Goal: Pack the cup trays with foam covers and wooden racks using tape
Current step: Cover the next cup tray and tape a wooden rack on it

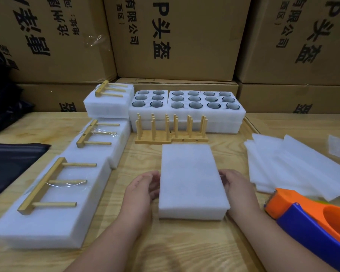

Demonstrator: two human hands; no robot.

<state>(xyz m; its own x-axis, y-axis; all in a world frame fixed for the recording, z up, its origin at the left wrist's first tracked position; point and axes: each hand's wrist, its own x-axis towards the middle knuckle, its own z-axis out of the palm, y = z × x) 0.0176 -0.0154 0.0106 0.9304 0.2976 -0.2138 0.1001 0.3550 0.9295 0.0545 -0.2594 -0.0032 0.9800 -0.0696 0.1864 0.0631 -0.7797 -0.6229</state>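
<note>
The person is steadying a covered cup tray [192, 181] in the middle of the wooden table [185, 252], with the left hand [140, 190] cupping its left edge and the right hand [236, 188] cupping its right edge, fingers loosely curled against the foam sides rather than pinching. The foam cover [188, 165] is sitting on top, and its near edge is looking slightly overhung, so the person is probably squaring cover to tray. Doing this well is likely meaning pressing evenly from both sides until the edges are lining up all round, since foam gives under a hard squeeze. A wooden rack [152, 130] is standing just beyond the tray, and the tape dispenser [310, 216] is lying near the right forearm, both within easy reach. Finished packs with taped racks [47, 185] are lying along the left.
</note>
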